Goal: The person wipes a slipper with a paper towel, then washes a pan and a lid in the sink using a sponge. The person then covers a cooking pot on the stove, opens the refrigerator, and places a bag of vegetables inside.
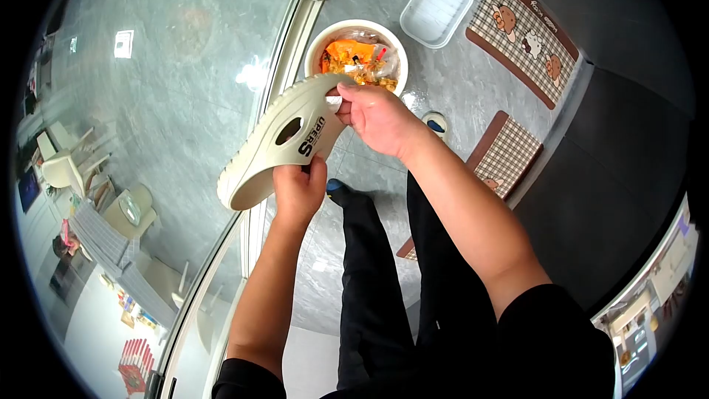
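A pale cream slipper [267, 140] with cut-out holes and dark lettering on its strap is held up in front of me, its ridged sole facing left. My left hand [299, 188] grips its lower side at the foot opening, the fingers hidden inside. My right hand [373, 114] pinches the far end, thumb on top and fingers beneath. Beyond that end, a round white bin [402, 66] on the floor holds orange and clear wrappers and scraps. The slipper's end overlaps the bin's near rim in view.
A translucent plastic tub [437, 9] stands right of the bin. Two checked mats [524, 38] with brown borders lie at the right. Glass doors with a pale frame [295, 37] run along the left. A slipper [434, 123] is on my right foot; my left foot [338, 191] shows a dark sock.
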### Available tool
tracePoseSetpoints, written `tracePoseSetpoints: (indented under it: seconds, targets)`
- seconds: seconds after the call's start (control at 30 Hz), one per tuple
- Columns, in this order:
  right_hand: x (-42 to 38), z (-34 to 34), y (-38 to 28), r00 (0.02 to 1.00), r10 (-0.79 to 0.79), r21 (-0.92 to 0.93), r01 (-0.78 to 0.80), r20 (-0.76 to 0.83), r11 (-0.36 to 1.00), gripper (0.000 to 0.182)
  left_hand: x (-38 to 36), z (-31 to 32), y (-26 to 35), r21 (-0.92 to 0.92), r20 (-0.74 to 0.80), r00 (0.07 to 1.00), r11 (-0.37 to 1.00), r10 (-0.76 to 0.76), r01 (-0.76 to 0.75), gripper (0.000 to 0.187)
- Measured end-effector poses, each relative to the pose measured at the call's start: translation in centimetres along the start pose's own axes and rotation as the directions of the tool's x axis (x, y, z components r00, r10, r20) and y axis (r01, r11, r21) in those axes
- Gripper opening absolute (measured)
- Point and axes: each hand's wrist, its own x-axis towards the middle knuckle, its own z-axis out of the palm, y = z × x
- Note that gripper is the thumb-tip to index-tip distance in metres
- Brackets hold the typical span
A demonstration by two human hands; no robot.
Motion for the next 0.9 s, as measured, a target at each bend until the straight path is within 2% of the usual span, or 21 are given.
tracePoseSetpoints:
  seconds: [0.03,0.1,0.13,0.2,0.23,0.3,0.33,0.4,0.47,0.5,0.53,0.57,0.6,0.63,0.7,0.73,0.8,0.83,0.9]
  targets:
    - [0.1,-0.1,0.3,1.000,0.000,-0.001,0.000,0.001,1.000,0.036,0.3,-0.3,0.4,0.000,-0.001,1.000,1.000,0.001,-0.001,0.022]
    - [0.1,-0.3,1.0,0.995,0.085,-0.177,-0.095,-0.060,0.980,0.041,0.8,-1.1,0.6,0.148,0.028,0.996,0.985,0.090,-0.093,0.028]
    - [0.1,-0.3,1.3,0.994,0.087,-0.179,-0.096,-0.058,0.979,0.041,0.8,-1.1,0.0,0.057,0.011,0.997,0.996,0.074,-0.074,0.032]
    - [-0.1,0.3,1.3,1.000,-0.008,-0.243,0.012,0.018,0.970,0.044,1.2,-1.1,0.7,0.071,-0.012,0.998,0.996,0.058,-0.057,0.029]
    - [-0.3,1.0,1.3,1.000,-0.009,-0.246,0.013,0.017,0.969,0.044,1.5,-1.1,1.2,0.089,-0.029,0.999,0.995,0.046,-0.043,0.027]
    - [-0.6,2.2,1.3,0.967,-0.243,-0.479,0.180,-0.073,0.859,0.051,1.2,-0.5,0.8,0.046,-0.087,0.995,0.998,0.054,-0.050,0.027]
    - [-0.6,1.7,1.3,0.967,-0.243,-0.478,0.178,-0.078,0.860,0.051,1.1,-0.3,1.1,-0.004,-0.093,0.995,1.000,0.020,-0.020,0.028]
    - [-0.4,0.5,0.9,0.973,-0.230,-0.846,0.138,0.019,0.515,0.060,1.0,-0.4,1.5,-0.049,-0.103,0.995,0.999,-0.013,0.008,0.029]
    - [-0.9,-0.1,0.7,0.979,-0.201,-0.877,0.121,0.029,0.465,0.062,0.8,-0.9,1.8,-0.094,-0.047,0.984,0.981,-0.174,0.169,0.036]
    - [-1.1,0.1,0.4,0.985,-0.171,-0.907,0.103,0.035,0.408,0.064,0.7,-0.9,1.8,-0.092,-0.049,0.984,0.981,-0.174,0.169,0.036]
    - [-1.3,0.2,0.1,0.985,-0.170,-0.907,0.104,0.037,0.408,0.064,0.6,-0.7,1.8,-0.043,-0.056,0.981,0.982,-0.184,0.182,0.036]
    - [-1.7,0.3,-0.3,0.981,-0.172,-0.934,0.142,0.088,0.329,0.062,0.4,-0.6,1.8,0.005,-0.062,0.978,0.980,-0.197,0.198,0.035]
    - [-2.0,0.5,-0.5,0.976,-0.171,-0.952,0.176,0.135,0.249,0.060,0.3,-0.4,1.6,0.004,-0.057,0.978,0.979,-0.201,0.202,0.035]
    - [-2.2,0.5,-0.4,0.976,-0.172,-0.953,0.172,0.132,0.249,0.060,0.4,-0.1,1.2,-0.036,-0.072,0.976,0.979,-0.203,0.201,0.034]
    - [-2.3,0.9,-0.6,0.938,-0.263,-0.954,0.268,0.227,0.133,0.050,0.5,0.3,0.8,-0.079,-0.092,0.975,0.978,-0.202,0.195,0.034]
    - [-2.6,1.1,-0.8,0.937,-0.263,-0.954,0.269,0.229,0.128,0.050,0.6,0.5,0.8,-0.045,-0.090,0.969,0.973,-0.230,0.227,0.032]
    - [-3.4,1.4,-1.3,0.984,-0.148,-0.993,0.104,0.094,0.057,0.034,0.5,0.7,0.8,-0.012,-0.089,0.961,0.965,-0.261,0.261,0.030]
    - [-3.5,1.1,-1.3,0.985,-0.148,-0.993,0.103,0.094,0.056,0.034,0.5,0.9,0.8,0.001,-0.109,0.968,0.973,-0.228,0.230,0.030]
    - [-3.6,0.4,-1.2,0.984,-0.099,-0.987,0.151,0.146,0.048,0.018,0.5,1.0,0.3,0.015,-0.123,0.974,0.981,-0.192,0.195,0.031]
